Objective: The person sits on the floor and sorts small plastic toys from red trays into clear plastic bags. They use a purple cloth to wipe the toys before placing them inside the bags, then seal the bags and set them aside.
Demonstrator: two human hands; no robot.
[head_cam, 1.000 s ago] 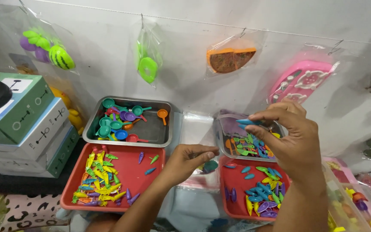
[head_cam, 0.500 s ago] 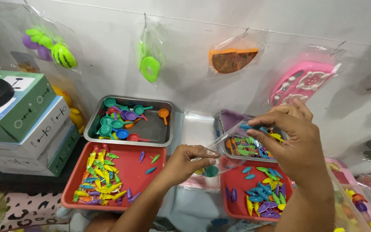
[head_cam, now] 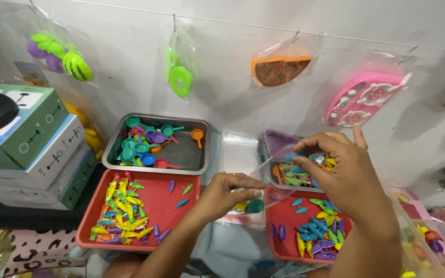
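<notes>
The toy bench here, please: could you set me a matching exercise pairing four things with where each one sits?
Things:
1. small pans and ladles
2. carrot-shaped pieces
3. pink toy stove
4. clear bag

Places:
A. hanging bagged on the wall, right
B. between left hand and right hand
C. metal tray, back left
D. red tray, front left

Pairs: 1-C, 2-D, 3-A, 4-B

One head-worn camera is looking steeply down and forward from close above the person's forearms, facing a white wall (head_cam: 294, 15) hung with bagged toys, taking in trays on the worktop just below it.
</notes>
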